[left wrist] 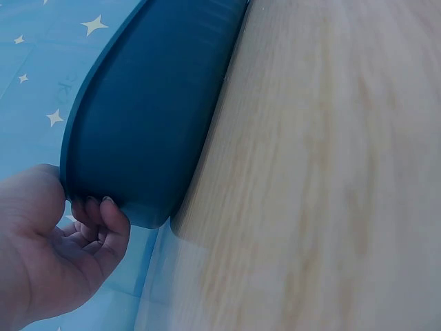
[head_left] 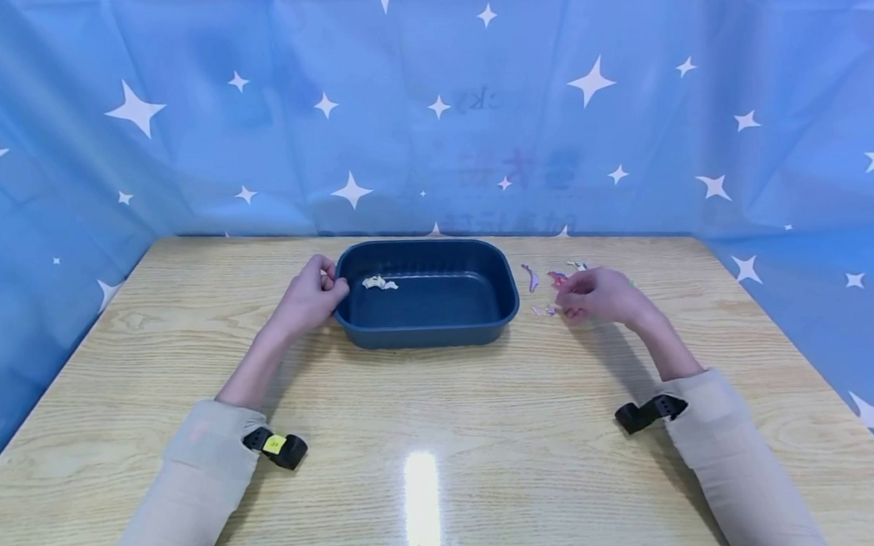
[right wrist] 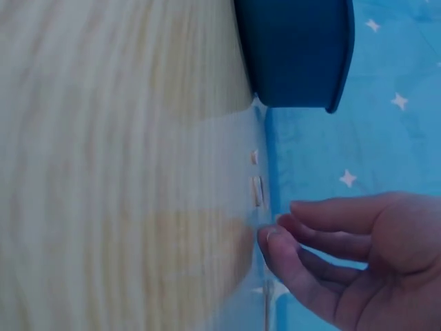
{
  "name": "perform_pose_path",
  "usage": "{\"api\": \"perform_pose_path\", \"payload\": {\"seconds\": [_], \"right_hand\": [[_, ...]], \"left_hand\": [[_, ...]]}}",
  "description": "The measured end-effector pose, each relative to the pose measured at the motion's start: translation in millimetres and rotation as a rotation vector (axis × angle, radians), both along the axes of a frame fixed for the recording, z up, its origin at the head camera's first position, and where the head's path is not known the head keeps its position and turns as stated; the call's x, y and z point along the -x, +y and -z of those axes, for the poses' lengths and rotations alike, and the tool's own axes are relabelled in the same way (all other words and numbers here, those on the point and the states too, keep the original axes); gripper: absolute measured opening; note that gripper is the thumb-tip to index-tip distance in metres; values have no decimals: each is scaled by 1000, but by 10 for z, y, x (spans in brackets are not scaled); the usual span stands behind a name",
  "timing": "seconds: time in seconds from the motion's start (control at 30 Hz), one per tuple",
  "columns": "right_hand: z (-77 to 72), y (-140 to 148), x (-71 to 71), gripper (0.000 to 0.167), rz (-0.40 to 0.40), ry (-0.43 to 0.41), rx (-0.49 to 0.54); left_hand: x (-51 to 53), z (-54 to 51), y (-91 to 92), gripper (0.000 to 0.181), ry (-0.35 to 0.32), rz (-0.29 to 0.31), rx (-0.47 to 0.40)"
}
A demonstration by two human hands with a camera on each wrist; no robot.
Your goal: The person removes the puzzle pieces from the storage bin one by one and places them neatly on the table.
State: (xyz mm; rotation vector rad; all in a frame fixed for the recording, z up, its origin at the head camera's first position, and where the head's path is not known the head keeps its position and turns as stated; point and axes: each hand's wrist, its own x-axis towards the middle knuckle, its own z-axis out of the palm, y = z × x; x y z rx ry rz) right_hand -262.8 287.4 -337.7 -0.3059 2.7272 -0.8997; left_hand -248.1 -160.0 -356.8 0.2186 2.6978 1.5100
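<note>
A dark blue rectangular tub [head_left: 427,335] stands near the back of the table, with a few off-white scraps [head_left: 379,283] lying inside at its left. My left hand [head_left: 307,298] grips the tub's left end, the thumb at the rim and the fingers curled against the outer wall [left wrist: 138,117]. To the right of the tub my right hand [head_left: 602,295] reaches down over small flat pieces, its fingertips [right wrist: 270,241] close to the tabletop. Nothing shows between those fingers. Near them lie a purple piece [head_left: 532,278], a red piece [head_left: 557,279] and tiny pinkish bits [head_left: 543,310].
A pale greenish piece [head_left: 576,265] lies behind the right hand, which partly covers the group. The wooden table [head_left: 342,446] ends at a blue curtain [head_left: 279,149] with white stars, at the back and sides. Each sleeve carries a black wrist camera [head_left: 290,453].
</note>
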Motion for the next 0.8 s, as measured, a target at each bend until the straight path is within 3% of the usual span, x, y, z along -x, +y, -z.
{"api": "perform_pose_path", "payload": {"seconds": [0.3,0.5,0.8], "right_hand": [[-98,-45,2,27,-51,83,83],[-219,-257,-15,28,-125,156,168],[-350,-590,4,29,-146,221,235]], "left_hand": [[10,-10,13,17,4,4,-17],[11,1,0,17,1,6,-8],[6,17,-7,16,3,5,-10]]}}
